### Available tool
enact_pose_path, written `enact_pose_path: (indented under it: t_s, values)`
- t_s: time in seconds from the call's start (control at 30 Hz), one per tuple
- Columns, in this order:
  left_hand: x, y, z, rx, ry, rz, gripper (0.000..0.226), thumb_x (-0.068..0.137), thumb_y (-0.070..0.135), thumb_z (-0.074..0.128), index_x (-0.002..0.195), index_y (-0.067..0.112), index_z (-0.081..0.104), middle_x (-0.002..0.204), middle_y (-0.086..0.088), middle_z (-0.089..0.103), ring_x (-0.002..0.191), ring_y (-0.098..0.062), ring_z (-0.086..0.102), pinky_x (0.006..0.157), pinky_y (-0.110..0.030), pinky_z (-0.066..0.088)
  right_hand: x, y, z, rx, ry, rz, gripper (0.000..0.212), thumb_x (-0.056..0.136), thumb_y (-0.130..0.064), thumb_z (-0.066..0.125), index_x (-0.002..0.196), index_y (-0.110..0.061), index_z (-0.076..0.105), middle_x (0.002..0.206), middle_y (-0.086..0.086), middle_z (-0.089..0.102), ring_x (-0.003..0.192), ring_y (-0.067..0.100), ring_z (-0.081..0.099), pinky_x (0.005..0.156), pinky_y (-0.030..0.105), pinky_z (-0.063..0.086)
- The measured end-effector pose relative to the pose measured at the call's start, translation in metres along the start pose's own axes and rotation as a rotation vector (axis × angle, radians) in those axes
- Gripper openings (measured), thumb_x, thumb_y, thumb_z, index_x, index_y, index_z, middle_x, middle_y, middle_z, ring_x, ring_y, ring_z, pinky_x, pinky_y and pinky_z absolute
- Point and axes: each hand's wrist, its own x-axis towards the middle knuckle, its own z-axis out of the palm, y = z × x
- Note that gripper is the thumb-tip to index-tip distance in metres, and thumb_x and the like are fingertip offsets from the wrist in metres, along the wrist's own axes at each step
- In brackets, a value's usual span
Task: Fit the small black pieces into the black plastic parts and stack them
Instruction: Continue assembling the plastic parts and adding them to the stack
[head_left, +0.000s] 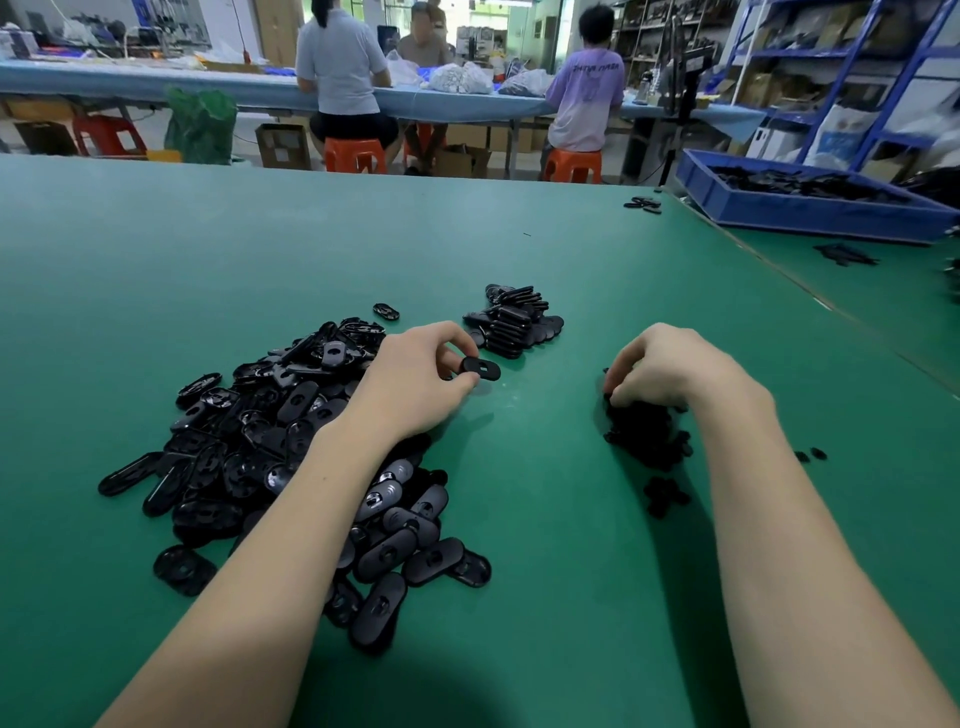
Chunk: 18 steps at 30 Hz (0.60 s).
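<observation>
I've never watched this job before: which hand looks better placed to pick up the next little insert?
The right hand. Its curled fingers already reach into the heap of small black pieces, while the left hand is busy pinching an oval plastic part.

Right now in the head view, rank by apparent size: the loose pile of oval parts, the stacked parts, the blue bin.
1. Loose pile of oval parts
2. Blue bin, farther off, so truly unsure
3. Stacked parts
</observation>
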Motion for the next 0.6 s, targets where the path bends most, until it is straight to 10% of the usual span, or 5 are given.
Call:
enact_pose_path:
  t_s: [0.4,0.6]
  values:
    - [-0.002,0.005,-0.003,-0.022,0.001,0.005,0.015,0.085,0.015,0.073,0.096,0.024,0.068,0.082,0.011,0.074,0.082,-0.008,0.068,0.065,0.0,0.036,0.0,-0.005,0.0,0.153,0.033,-0.102,0.009,0.08,-0.021,0.071,0.08,-0.029,0.075,0.097,-0.004,0.075,0.092,0.021,0.069,0.089,0.035,0.057]
    - [-0.003,0.007,-0.002,-0.066,-0.006,-0.002,0.017,0.085,0.013,0.072,0.097,0.023,0.067,0.084,0.008,0.075,0.081,-0.01,0.067,0.066,-0.004,0.038,-0.004,-0.019,0.01,0.463,-0.046,-0.263,0.007,0.082,-0.022,0.075,0.083,-0.028,0.077,0.077,0.0,0.067,0.057,0.013,0.045,0.06,0.023,0.04]
